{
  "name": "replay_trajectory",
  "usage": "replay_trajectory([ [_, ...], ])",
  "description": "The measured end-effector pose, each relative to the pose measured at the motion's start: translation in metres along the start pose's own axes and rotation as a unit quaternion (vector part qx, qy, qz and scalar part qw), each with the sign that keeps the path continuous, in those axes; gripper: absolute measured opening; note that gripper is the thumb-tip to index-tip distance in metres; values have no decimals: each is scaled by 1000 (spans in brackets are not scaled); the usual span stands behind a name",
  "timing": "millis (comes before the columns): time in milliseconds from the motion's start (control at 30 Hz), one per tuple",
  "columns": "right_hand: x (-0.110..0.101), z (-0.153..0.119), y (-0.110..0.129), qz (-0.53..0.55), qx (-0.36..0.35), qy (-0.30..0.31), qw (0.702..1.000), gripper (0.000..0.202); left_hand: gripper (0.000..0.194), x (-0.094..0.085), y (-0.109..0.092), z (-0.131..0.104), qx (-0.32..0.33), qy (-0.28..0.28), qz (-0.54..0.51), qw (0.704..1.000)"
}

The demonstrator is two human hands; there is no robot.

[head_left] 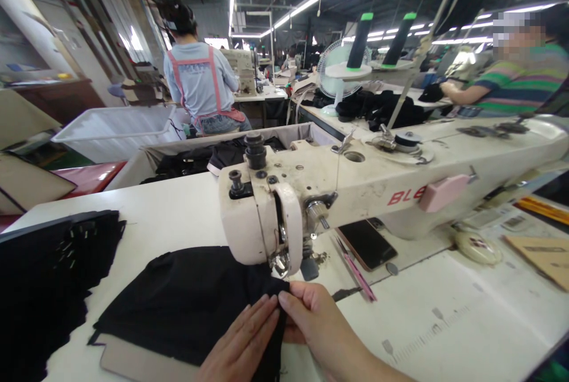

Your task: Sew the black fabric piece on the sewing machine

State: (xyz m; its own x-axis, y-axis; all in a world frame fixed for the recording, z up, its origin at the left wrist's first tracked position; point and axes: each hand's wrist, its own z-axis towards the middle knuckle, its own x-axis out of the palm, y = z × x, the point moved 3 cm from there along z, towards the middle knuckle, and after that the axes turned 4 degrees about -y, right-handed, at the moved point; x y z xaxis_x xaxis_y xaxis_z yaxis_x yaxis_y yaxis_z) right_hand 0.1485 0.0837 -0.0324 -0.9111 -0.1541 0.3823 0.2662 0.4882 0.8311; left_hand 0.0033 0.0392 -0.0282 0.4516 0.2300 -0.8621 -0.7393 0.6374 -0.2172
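left hand [242, 340]: flat, fingers together, pressing on black cloth [186, 302]
right hand [317, 323]: fingertips pinching cloth edge just in front of the needle
cloth: spread on table [444, 311], under sewing machine [275, 216] head
near: pink snips [355, 272], phone [367, 244]

You've got one readable mark: red letters "BLE" on the arm of the sewing machine [400, 180], front side, w/ the rest of the word cut off behind the pink block [442, 192] stuck to the arm. Ruler-type tick marks run along the table [444, 323] at right, but no nos. legible there. Print on the cardboard piece [540, 252] far right is too blurred to read. Faint lettering across the back of the light-blue shirt [195, 74] of the person seated ahead of you: can't make it out.
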Motion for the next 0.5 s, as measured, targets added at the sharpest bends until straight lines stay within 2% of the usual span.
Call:
replay_trajectory([
  [100, -1, 2, -2, -32, -5, -9, 999, 29, 35, -9, 14, 27, -104, 42, -130, 985],
  [167, -2, 4, -2, -59, -14, -15, 998, 28, 34, -9, 25, 47, -164, 108, -203, 959],
  [267, -4, 7, -1, -100, -32, -19, 994, 24, 25, -7, 36, 70, -203, 182, -254, 928],
  [433, -5, 6, -5, -130, -58, -20, 990, 21, 13, 2, 47, 77, -252, 188, -261, 913],
  [500, -5, 0, -8, -149, -72, -48, 985, 35, 11, 7, 47, 73, -292, 173, -259, 904],
])
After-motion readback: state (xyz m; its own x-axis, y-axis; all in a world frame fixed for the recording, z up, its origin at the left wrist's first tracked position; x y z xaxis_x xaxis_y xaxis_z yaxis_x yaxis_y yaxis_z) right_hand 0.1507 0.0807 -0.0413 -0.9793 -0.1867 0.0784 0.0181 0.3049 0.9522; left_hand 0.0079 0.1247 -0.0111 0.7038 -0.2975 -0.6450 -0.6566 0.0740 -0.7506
